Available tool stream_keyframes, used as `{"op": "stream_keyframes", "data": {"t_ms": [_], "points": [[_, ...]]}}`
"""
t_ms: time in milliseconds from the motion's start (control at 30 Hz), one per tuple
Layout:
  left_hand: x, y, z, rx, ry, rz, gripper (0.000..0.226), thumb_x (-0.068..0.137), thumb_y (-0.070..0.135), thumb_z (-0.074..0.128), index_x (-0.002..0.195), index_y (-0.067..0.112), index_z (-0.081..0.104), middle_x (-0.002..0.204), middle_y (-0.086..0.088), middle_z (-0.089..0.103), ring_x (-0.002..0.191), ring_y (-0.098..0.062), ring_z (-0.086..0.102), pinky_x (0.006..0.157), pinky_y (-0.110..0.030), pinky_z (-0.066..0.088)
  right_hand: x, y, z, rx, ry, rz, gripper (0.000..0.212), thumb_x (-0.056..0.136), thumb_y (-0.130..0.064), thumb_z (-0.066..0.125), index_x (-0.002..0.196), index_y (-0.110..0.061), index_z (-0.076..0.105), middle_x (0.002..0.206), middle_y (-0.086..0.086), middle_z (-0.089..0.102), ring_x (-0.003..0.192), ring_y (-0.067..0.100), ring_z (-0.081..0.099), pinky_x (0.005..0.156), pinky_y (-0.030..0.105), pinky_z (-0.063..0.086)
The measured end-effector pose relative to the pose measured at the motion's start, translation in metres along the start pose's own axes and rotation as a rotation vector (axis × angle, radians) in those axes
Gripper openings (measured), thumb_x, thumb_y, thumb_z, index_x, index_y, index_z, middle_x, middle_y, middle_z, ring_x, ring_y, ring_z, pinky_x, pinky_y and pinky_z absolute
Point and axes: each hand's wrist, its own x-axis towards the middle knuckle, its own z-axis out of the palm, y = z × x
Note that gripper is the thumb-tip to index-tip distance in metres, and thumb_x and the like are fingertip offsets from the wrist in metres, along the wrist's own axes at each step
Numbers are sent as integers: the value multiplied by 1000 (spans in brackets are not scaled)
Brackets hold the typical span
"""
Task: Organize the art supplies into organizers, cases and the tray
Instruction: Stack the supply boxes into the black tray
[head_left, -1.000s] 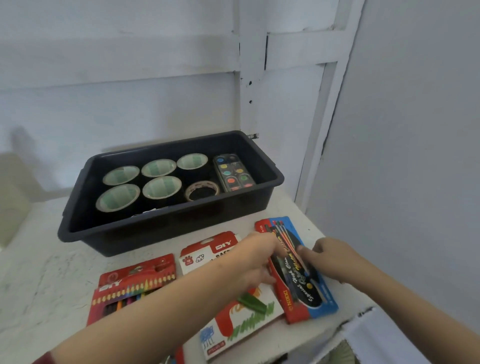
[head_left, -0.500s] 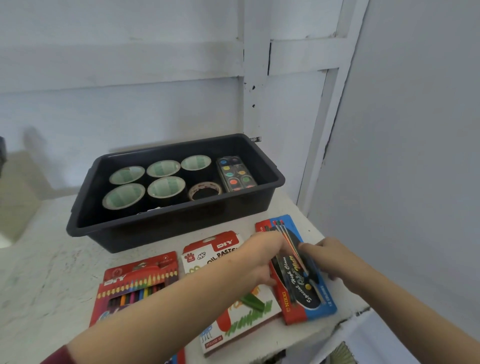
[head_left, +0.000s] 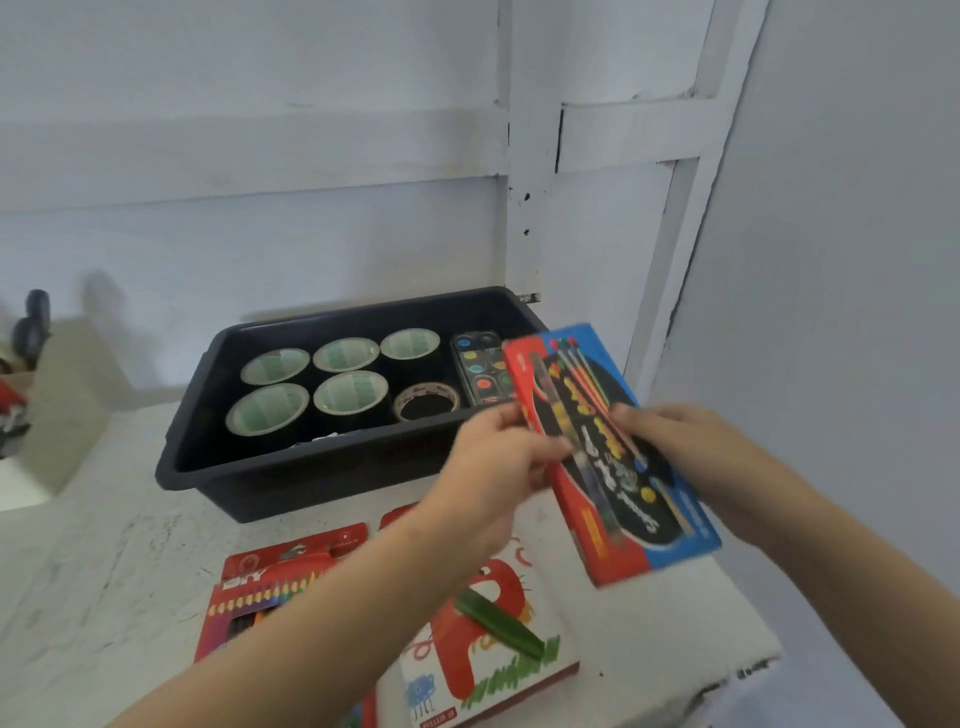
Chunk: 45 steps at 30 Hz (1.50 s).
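Observation:
Both my hands hold a red and blue box of colour pens (head_left: 618, 499) lifted off the table, in front of the black tray's near right corner. My left hand (head_left: 498, 467) grips its left edge and my right hand (head_left: 691, 452) grips its right side. The black tray (head_left: 291, 483) holds several green-cored tape rolls (head_left: 265, 410), one clear tape roll (head_left: 426, 400) and a watercolour palette (head_left: 475, 369), partly hidden by the box. Lying flat on the white table are a red coloured-pencil box (head_left: 260, 587) and an oil pastel box (head_left: 493, 639), partly covered by my left arm.
A beige organizer (head_left: 57, 415) with dark items stands at the far left. White walls close in behind and on the right. The table's right front edge (head_left: 748, 660) is near the pastel box.
The pen box lay flat on the table with my hands touching it; now both hands have lifted it and tilted it up toward the tray. The camera has tipped upward.

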Motion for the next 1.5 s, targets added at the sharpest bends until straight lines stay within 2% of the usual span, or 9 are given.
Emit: {"op": "stream_keyframes", "data": {"t_ms": [200, 367, 533, 700, 800, 867, 1033, 1100, 1500], "points": [[47, 68, -21, -135, 184, 198, 41, 87, 3, 60, 126, 7, 52, 94, -9, 69, 64, -13, 70, 48, -23, 52, 46, -50, 15, -1, 34, -114, 22, 93, -15, 53, 113, -17, 47, 90, 4, 63, 67, 12, 61, 53, 25, 49], [85, 87, -34, -74, 217, 184, 28, 89, 1, 57, 116, 1, 56, 96, -11, 67, 86, -20, 67, 75, -31, 55, 92, -72, 36, 71, 107, -194, 10, 92, -1, 50, 95, -10, 50, 84, 3, 58, 73, 11, 60, 63, 26, 52], [116, 72, -52, 144, 198, 51, 31, 81, -14, 51, 108, -1, 58, 98, -13, 68, 79, -18, 67, 68, -27, 56, 148, -62, 58, 12, 239, -167, 12, 86, 4, 49, 92, -4, 57, 101, 18, 65, 79, 21, 61, 71, 34, 53], [141, 55, -60, 299, 322, -13, 26, 83, -12, 52, 107, -1, 55, 102, -14, 66, 85, -20, 65, 70, -29, 55, 171, -44, 76, -284, 263, -139, 29, 91, -13, 57, 118, -2, 53, 112, 16, 62, 93, 23, 61, 67, 28, 50], [150, 46, -63, 372, 348, -41, 26, 84, -9, 54, 109, -1, 55, 105, -13, 66, 93, -22, 66, 63, -28, 54, 174, -40, 80, -488, 234, -133, 37, 90, -17, 61, 122, -3, 48, 116, 15, 59, 104, 25, 60, 77, 29, 50], [154, 42, -63, 397, 356, -38, 27, 83, -8, 56, 109, -1, 57, 107, -14, 66, 95, -23, 66, 73, -33, 57, 174, -35, 83, -579, 214, -116, 42, 89, -20, 63, 125, -5, 46, 119, 13, 58, 106, 24, 59, 81, 28, 49], [159, 36, -61, 515, 375, -32, 24, 88, 6, 60, 112, 3, 57, 108, -11, 64, 98, -20, 63, 71, -27, 52, 176, -31, 85, -678, 166, -118, 43, 90, -23, 62, 126, -6, 46, 118, 12, 58, 104, 23, 60, 79, 27, 49], [163, 33, -62, 529, 371, -47, 25, 89, 11, 61, 113, 5, 56, 110, -12, 63, 98, -21, 63, 81, -32, 54, 175, -31, 86, -699, 163, -132, 43, 90, -23, 62, 125, -7, 46, 117, 12, 58, 102, 23, 61, 77, 26, 48], [160, 32, -63, 535, 307, -45, 29, 89, 12, 62, 117, 7, 57, 113, -10, 63, 102, -21, 62, 88, -35, 53, 171, -30, 90, -767, 199, -137, 49, 89, -30, 62, 128, -7, 45, 120, 12, 57, 106, 25, 60, 83, 30, 49]]}}
